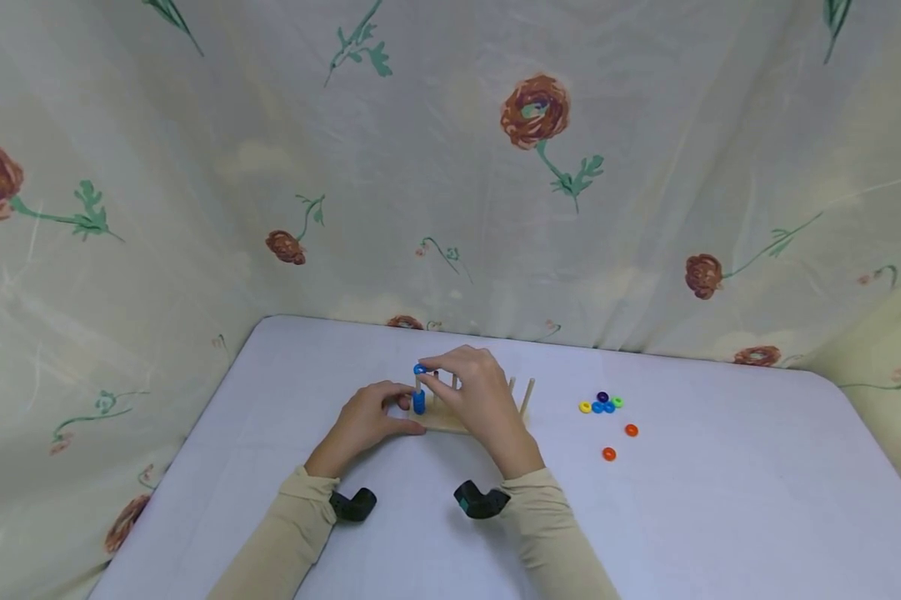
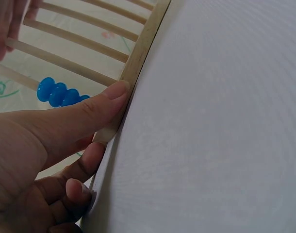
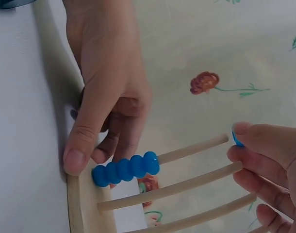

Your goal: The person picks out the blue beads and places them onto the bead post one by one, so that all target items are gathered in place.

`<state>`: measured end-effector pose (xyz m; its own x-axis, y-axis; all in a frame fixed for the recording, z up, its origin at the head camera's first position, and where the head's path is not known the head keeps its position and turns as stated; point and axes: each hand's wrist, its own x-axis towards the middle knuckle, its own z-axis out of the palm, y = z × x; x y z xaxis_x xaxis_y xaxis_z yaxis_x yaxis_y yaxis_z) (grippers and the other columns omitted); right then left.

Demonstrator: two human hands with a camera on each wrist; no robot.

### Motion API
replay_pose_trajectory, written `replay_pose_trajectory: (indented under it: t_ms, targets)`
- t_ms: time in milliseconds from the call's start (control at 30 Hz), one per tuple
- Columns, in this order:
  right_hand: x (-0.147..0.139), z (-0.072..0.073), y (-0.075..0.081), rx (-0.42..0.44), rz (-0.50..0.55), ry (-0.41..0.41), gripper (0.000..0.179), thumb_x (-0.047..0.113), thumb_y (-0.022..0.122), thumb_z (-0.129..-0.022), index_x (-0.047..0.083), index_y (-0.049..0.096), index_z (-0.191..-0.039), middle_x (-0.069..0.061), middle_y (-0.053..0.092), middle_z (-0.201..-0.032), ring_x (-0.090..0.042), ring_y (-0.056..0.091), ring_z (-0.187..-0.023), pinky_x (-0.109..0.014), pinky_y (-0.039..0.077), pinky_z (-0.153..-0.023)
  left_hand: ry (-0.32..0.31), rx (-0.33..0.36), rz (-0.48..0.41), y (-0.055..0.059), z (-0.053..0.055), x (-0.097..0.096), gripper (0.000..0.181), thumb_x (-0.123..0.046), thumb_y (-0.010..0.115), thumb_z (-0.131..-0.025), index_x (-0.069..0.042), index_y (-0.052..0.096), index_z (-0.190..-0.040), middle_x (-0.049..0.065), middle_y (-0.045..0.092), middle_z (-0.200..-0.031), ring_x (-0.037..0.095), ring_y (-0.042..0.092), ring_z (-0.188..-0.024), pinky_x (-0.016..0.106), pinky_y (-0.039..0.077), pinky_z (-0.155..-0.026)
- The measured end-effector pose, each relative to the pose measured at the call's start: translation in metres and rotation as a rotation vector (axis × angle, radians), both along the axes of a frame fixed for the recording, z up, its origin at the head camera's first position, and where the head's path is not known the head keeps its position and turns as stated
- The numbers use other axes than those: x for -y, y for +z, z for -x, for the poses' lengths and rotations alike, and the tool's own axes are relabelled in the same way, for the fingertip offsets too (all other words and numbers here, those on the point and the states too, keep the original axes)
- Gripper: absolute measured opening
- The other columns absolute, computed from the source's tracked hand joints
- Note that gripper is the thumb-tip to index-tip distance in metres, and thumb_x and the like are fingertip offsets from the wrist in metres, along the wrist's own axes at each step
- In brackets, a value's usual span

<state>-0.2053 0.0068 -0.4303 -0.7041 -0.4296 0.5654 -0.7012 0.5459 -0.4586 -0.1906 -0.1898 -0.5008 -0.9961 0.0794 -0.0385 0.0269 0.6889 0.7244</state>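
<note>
A wooden peg stand [image 1: 447, 422] with a row of upright pegs rests on the white table. My left hand [image 1: 367, 412] grips the left end of its base, thumb [image 2: 106, 97] along the front edge. Several blue beads [image 3: 126, 169] are stacked at the bottom of the leftmost peg [image 3: 194, 148]. Between thumb and fingers, my right hand [image 1: 480, 392] pinches one more blue bead [image 3: 237, 139] right at that peg's tip. The fingers cover most of this bead in the right wrist view. The other pegs in view carry no beads, though the right hand hides part of them in the head view.
Right of the stand lie loose beads: a cluster with yellow [image 1: 585, 407], dark purple [image 1: 603, 397], green [image 1: 618, 402] and two blue ones [image 1: 598, 407], plus two orange beads [image 1: 609, 454] nearer the front. A flowered curtain [image 1: 435, 167] hangs behind the table [image 1: 690, 517].
</note>
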Motion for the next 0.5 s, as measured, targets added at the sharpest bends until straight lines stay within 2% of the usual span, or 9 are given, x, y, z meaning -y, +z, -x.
replay_pose_trajectory:
  t_ms: [100, 500]
  targets:
    - [0.0014, 0.0004, -0.0026, -0.004, -0.006, -0.006, 0.019, 0.024, 0.08, -0.092, 0.013, 0.082, -0.107, -0.001, 0.081, -0.099, -0.018, 0.074, -0.097, -0.04, 0.055, -0.094, -0.001, 0.005, 0.006, 0.0005, 0.0, -0.0002, 0.054, -0.033, 0.094, -0.074, -0.014, 0.075, -0.121, -0.003, 0.065, -0.093, 0.015, 0.049, -0.081, 0.03, 0.038, -0.071]
    - [0.0029, 0.0018, -0.0054, 0.008, -0.021, -0.012, 0.019, 0.024, 0.079, -0.092, 0.014, 0.082, -0.108, -0.001, 0.081, -0.1, -0.019, 0.073, -0.098, -0.04, 0.055, -0.094, -0.003, 0.002, 0.007, 0.0001, -0.0001, 0.0002, 0.053, -0.032, 0.093, -0.075, -0.013, 0.075, -0.121, -0.002, 0.065, -0.093, 0.015, 0.049, -0.082, 0.031, 0.037, -0.072]
